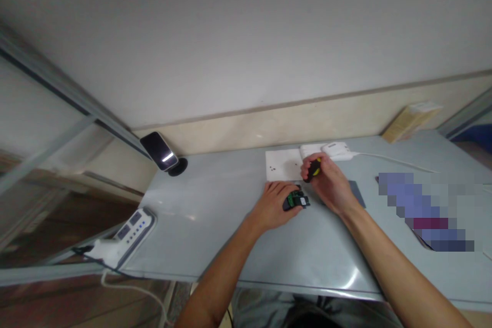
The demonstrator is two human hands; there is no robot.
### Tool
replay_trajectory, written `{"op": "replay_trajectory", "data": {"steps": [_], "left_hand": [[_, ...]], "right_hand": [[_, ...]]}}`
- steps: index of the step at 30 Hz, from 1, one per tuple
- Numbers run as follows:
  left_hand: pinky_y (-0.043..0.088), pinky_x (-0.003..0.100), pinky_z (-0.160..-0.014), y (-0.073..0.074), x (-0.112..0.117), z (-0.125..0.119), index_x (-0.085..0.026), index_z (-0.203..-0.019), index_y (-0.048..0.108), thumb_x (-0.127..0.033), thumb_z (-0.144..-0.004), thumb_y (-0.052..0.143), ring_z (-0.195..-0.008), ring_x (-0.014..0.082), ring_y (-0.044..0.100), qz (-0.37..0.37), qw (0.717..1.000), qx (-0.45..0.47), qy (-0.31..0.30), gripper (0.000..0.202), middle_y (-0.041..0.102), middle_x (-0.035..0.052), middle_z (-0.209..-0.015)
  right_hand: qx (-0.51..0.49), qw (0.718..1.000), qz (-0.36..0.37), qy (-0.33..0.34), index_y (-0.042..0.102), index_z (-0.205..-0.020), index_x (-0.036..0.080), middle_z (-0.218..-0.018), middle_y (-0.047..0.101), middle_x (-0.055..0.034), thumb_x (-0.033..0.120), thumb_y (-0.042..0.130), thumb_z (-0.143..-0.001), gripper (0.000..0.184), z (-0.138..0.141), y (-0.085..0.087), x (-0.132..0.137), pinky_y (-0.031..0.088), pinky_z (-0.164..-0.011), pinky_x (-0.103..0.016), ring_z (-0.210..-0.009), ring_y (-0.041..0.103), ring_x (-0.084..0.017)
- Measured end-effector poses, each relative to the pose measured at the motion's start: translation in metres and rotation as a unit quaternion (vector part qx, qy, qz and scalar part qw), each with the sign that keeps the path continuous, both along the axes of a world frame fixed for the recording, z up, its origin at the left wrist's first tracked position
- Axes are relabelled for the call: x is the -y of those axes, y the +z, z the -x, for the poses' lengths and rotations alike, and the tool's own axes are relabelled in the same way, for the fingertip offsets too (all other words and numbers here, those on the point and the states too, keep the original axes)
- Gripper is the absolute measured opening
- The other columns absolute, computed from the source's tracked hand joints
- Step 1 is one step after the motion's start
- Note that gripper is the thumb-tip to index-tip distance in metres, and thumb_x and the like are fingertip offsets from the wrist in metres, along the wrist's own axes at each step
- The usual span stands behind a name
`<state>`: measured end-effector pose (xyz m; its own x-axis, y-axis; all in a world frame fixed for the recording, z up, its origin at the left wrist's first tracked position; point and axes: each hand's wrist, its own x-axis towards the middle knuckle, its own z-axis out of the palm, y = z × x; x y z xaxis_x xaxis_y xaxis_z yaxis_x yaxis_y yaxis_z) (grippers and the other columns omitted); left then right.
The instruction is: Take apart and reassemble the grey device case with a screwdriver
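My left hand [274, 204] is closed around a small black device with an exposed green circuit board [295, 199]; it looks like an opened computer mouse, low over the grey table. Up and to the right of it, my right hand [326, 180] grips a black and yellow handle [313, 169], which looks like a screwdriver's; its shaft and tip cannot be made out. Behind both hands lies a white sheet [282, 159] with several tiny dark bits on it, possibly screws. A flat dark grey piece [356, 193] is partly hidden beneath my right wrist.
White boxy items [336, 150] with a white cable sit at the back. A yellowish box [411, 120] leans near the wall. A phone-like screen on a stand [159, 151] is back left, a power strip [134, 233] at the left edge. A pixelated object [423, 210] lies right.
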<state>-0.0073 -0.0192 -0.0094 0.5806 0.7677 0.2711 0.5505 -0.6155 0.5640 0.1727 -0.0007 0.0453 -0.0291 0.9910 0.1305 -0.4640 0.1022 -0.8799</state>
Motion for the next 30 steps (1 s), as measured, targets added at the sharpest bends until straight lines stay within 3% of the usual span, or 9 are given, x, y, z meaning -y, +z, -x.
{"op": "replay_trajectory", "data": {"steps": [3, 7, 10, 13, 16, 19, 22, 25, 30], "left_hand": [[0.04, 0.044, -0.109, 0.0, 0.0, 0.0, -0.025, -0.125, 0.057, -0.038, -0.091, 0.068, -0.123, 0.0244, 0.058, 0.004, 1.0, -0.005, -0.001, 0.038, 0.066, 0.0062, -0.132], [0.041, 0.043, -0.108, 0.0, 0.0, 0.0, -0.024, -0.121, 0.058, -0.038, -0.091, 0.069, -0.121, 0.0246, 0.059, 0.01, 1.0, -0.002, 0.0, 0.035, 0.068, 0.0061, -0.127], [0.041, 0.043, -0.107, -0.002, -0.001, 0.0, -0.022, -0.117, 0.059, -0.038, -0.09, 0.07, -0.118, 0.0247, 0.06, 0.011, 1.0, -0.003, 0.004, 0.033, 0.068, 0.0064, -0.124], [0.041, 0.043, -0.107, -0.003, -0.001, 0.0, -0.022, -0.114, 0.059, -0.038, -0.09, 0.07, -0.119, 0.0246, 0.06, 0.011, 1.0, -0.01, 0.003, 0.031, 0.068, 0.0066, -0.123], [0.04, 0.043, -0.108, 0.0, 0.0, 0.0, -0.022, -0.111, 0.06, -0.038, -0.091, 0.069, -0.121, 0.0245, 0.059, 0.006, 1.0, -0.021, -0.001, 0.026, 0.068, 0.0071, -0.127], [0.04, 0.043, -0.108, 0.002, 0.001, 0.0, -0.022, -0.108, 0.062, -0.037, -0.092, 0.068, -0.124, 0.0239, 0.058, -0.004, 1.0, -0.028, -0.002, 0.023, 0.067, 0.0074, -0.13], [0.04, 0.043, -0.108, 0.0, 0.001, 0.001, -0.023, -0.108, 0.063, -0.038, -0.093, 0.067, -0.124, 0.0232, 0.058, -0.014, 1.0, -0.027, -0.001, 0.023, 0.067, 0.0074, -0.131], [0.04, 0.042, -0.108, -0.002, 0.001, 0.002, -0.022, -0.108, 0.063, -0.039, -0.093, 0.067, -0.124, 0.0233, 0.059, -0.025, 0.999, -0.026, -0.003, 0.023, 0.067, 0.0081, -0.131], [0.04, 0.043, -0.109, -0.003, 0.0, 0.001, -0.022, -0.108, 0.065, -0.039, -0.094, 0.064, -0.124, 0.0235, 0.059, -0.038, 0.999, -0.033, -0.002, 0.022, 0.066, 0.0085, -0.132]], "right_hand": [[0.007, 1.0, 0.004, -0.002, 0.05, -0.08, 0.026, -0.082, 0.058, 0.0018, 0.053, 0.083, -0.074, 0.043, -0.001, 0.0, 0.002, 0.047, -0.061, -0.028, -0.067, 0.058, -0.014], [-0.004, 1.0, -0.013, -0.025, 0.048, -0.082, 0.028, -0.057, 0.031, 0.0081, 0.06, 0.069, -0.085, 0.038, 0.0, -0.002, 0.0, 0.033, -0.047, -0.024, -0.046, 0.031, -0.011], [0.028, 0.999, -0.023, -0.03, 0.057, -0.088, 0.028, -0.068, 0.046, 0.003, 0.065, 0.062, -0.087, 0.038, -0.002, -0.004, -0.002, 0.042, -0.053, -0.028, -0.056, 0.046, -0.013], [0.049, 0.998, -0.025, -0.037, 0.054, -0.08, 0.025, -0.084, 0.059, -0.0001, 0.057, 0.074, -0.082, 0.038, -0.005, -0.006, -0.002, 0.048, -0.063, -0.029, -0.067, 0.057, -0.014], [0.03, 0.998, -0.026, -0.046, 0.045, -0.078, 0.026, -0.06, 0.045, 0.0073, 0.052, 0.075, -0.083, 0.041, -0.004, -0.01, -0.002, 0.039, -0.051, -0.024, -0.049, 0.043, -0.01], [0.058, 0.995, -0.051, -0.063, 0.053, -0.088, 0.028, -0.059, 0.041, 0.0072, 0.059, 0.064, -0.09, 0.033, -0.001, -0.013, -0.001, 0.038, -0.05, -0.025, -0.05, 0.041, -0.012], [0.185, 0.975, -0.075, -0.097, 0.063, -0.103, 0.026, -0.078, 0.057, 0.0, 0.059, 0.06, -0.091, 0.035, -0.004, -0.013, -0.002, 0.046, -0.061, -0.029, -0.066, 0.055, -0.015], [0.314, 0.93, -0.081, -0.171, 0.067, -0.099, 0.025, -0.074, 0.057, -0.0001, 0.054, 0.063, -0.091, 0.031, -0.015, -0.014, -0.003, 0.043, -0.058, -0.029, -0.063, 0.053, -0.015], [0.299, 0.9, -0.068, -0.31, 0.066, -0.099, 0.022, -0.079, 0.06, -0.0004, 0.052, 0.057, -0.094, 0.031, -0.029, -0.019, -0.011, 0.042, -0.055, -0.027, -0.058, 0.049, -0.013]]}}
